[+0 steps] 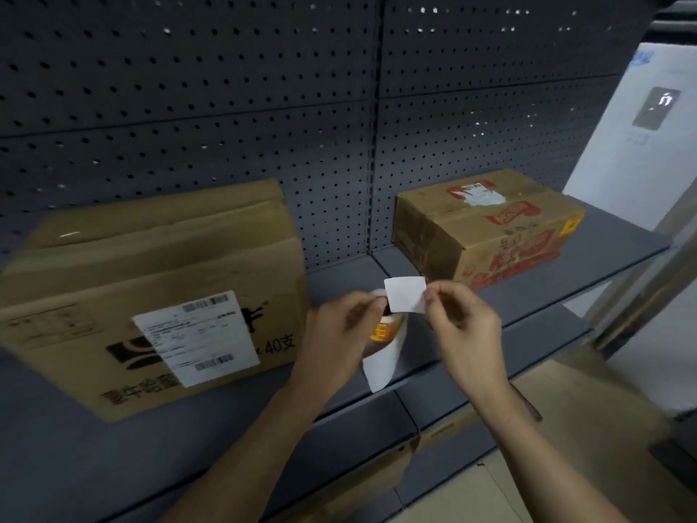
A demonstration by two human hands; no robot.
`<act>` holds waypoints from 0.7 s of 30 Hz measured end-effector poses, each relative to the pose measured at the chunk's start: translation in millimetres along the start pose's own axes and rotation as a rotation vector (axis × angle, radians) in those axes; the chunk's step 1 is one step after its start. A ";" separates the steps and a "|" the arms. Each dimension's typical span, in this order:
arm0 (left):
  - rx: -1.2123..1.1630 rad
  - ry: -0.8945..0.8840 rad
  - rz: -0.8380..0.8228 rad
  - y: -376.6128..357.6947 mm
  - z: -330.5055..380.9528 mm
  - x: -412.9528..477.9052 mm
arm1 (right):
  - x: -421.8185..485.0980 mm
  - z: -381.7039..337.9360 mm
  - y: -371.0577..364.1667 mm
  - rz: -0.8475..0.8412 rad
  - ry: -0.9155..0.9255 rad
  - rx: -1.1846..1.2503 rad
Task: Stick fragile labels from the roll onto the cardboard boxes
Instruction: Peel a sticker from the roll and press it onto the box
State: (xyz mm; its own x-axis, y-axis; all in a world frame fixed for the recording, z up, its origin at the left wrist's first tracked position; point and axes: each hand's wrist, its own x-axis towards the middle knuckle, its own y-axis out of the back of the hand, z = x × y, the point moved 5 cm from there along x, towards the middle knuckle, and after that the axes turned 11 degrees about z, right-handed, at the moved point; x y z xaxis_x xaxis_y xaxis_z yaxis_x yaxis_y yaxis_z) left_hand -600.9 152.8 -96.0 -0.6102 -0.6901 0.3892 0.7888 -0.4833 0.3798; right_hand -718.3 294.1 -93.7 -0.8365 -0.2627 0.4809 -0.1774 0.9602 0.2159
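The left hand holds the small roll of white labels. The right hand pinches one white square label, peeled off but not stuck on yet. The big brown cardboard box sits at nine o'clock and the red-printed cardboard box at one o'clock. Both seem to need one.

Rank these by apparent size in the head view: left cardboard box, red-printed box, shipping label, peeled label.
1. left cardboard box, though it sits nearer the camera, so its lead may be partly nearness
2. red-printed box
3. shipping label
4. peeled label, clearly smallest
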 end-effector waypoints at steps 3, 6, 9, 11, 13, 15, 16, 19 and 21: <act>-0.318 0.294 0.035 22.2 4.5 -7.8 | -13.5 -36.1 -19.9 -0.011 0.281 -0.055; -0.519 0.508 0.107 45.0 4.8 -13.5 | -31.8 -56.8 -42.6 -0.059 0.476 -0.071; -0.576 0.556 0.176 70.4 1.0 -18.8 | -48.5 -68.5 -60.6 -0.114 0.606 -0.072; -0.532 0.525 0.185 84.1 -1.4 -22.9 | -58.1 -76.5 -68.6 -0.135 0.685 -0.081; -0.493 0.484 0.194 95.6 -3.6 -26.4 | -66.2 -82.3 -74.9 -0.151 0.741 -0.098; -0.452 0.444 0.210 105.0 -5.1 -29.0 | -71.9 -85.0 -79.4 -0.167 0.755 -0.106; -0.432 0.425 0.214 109.0 -5.2 -30.1 | -73.6 -86.2 -80.8 -0.176 0.754 -0.104; -0.406 0.381 0.225 118.9 -2.2 -33.8 | -76.9 -89.6 -82.8 -0.217 0.739 -0.099; -0.389 0.346 0.249 125.3 -2.6 -34.6 | -77.8 -92.3 -81.1 -0.245 0.703 -0.082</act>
State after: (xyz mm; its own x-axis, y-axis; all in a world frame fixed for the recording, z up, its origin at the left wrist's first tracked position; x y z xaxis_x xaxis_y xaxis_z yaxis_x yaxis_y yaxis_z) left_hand -480.8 114.7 -64.1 -0.3942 -0.9129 0.1057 0.9148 -0.4009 -0.0502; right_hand -590.9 227.9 -70.2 -0.2449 -0.4940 0.8343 -0.2539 0.8631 0.4365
